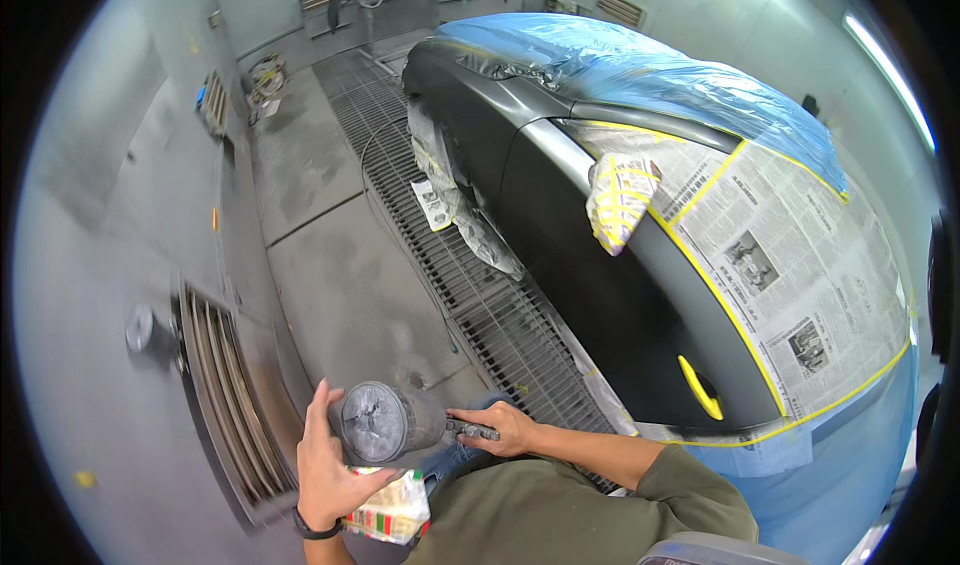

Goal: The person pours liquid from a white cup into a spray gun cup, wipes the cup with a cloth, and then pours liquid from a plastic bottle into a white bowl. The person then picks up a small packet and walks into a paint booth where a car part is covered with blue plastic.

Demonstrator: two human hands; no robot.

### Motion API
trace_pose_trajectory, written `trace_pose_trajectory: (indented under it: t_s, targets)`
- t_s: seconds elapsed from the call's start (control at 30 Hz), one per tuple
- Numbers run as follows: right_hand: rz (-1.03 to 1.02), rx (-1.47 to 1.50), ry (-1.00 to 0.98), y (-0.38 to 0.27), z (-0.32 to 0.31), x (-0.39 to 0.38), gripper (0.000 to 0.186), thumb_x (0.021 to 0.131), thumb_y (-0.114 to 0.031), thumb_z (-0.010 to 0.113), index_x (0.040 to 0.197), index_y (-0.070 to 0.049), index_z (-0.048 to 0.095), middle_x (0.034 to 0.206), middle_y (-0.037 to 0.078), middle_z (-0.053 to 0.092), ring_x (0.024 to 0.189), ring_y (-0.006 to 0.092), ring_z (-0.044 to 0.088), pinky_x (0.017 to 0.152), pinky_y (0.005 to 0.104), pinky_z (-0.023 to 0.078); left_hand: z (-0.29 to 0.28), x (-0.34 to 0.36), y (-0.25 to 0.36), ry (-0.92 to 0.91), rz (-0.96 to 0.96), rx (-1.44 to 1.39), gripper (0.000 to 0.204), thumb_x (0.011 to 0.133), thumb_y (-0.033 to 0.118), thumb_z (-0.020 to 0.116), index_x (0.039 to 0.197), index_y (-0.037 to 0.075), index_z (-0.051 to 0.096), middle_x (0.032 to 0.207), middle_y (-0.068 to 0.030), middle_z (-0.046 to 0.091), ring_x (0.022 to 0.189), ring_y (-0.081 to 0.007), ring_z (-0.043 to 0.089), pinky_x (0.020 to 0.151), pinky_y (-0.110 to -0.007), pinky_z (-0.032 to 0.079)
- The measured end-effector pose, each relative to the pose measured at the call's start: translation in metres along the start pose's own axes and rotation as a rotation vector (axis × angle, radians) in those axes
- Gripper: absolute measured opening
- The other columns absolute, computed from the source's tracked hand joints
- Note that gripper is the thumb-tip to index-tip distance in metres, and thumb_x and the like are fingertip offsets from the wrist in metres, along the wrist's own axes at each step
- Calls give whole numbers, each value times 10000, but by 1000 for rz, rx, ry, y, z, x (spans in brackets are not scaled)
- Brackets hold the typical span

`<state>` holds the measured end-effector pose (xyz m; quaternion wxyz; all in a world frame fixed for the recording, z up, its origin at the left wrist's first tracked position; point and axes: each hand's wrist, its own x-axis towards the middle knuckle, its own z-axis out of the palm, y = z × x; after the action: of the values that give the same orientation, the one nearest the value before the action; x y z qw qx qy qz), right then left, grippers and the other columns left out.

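A spray gun (pixel 468 428) with a paint-stained, lidded cup (pixel 374 422) is held at waist height in front of me. My right hand (pixel 505 429) is closed round the gun's handle, its forearm coming in from the right. On the cup's left side my left hand (pixel 328 465) curves about it, fingers along the far-left edge and thumb below; exact contact is hard to see. Under that thumb hangs a crumpled white, red and green packet or cloth (pixel 388 512); whether the hand grips it is unclear. A black band circles the left wrist.
A dark car door (pixel 600 295) stands at right, beside newspaper masking (pixel 790 275), a wrapped mirror (pixel 622 202) and blue plastic sheeting (pixel 640 60). A hose (pixel 385 215) runs over the floor grating (pixel 490 305). At left are a wall vent (pixel 228 390) and a cup (pixel 147 330).
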<state>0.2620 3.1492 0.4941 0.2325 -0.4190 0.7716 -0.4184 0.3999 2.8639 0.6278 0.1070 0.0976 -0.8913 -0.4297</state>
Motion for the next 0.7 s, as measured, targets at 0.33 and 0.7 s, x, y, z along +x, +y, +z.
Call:
trace_pose_trajectory:
  t_s: [0.33, 0.7]
  targets:
    - [82, 10, 201, 67, -33, 314, 506, 932, -362, 712, 1368, -118, 632, 619, 160, 615, 564, 353, 627, 561, 434, 504, -58, 331, -104, -185, -61, 467, 1084, 628, 445, 894, 1492, -7, 422, 1273, -218, 623, 1079, -406, 659, 896, -489, 533]
    - [64, 45, 25, 74, -116, 720, 603, 927, -430, 708, 1442, -139, 593, 692, 193, 651, 622, 384, 633, 624, 457, 510, -213, 629, -258, 90, 20, 269, 946, 632, 212, 799, 1483, -13, 451, 1342, -259, 597, 1225, -460, 589, 1056, -478, 472]
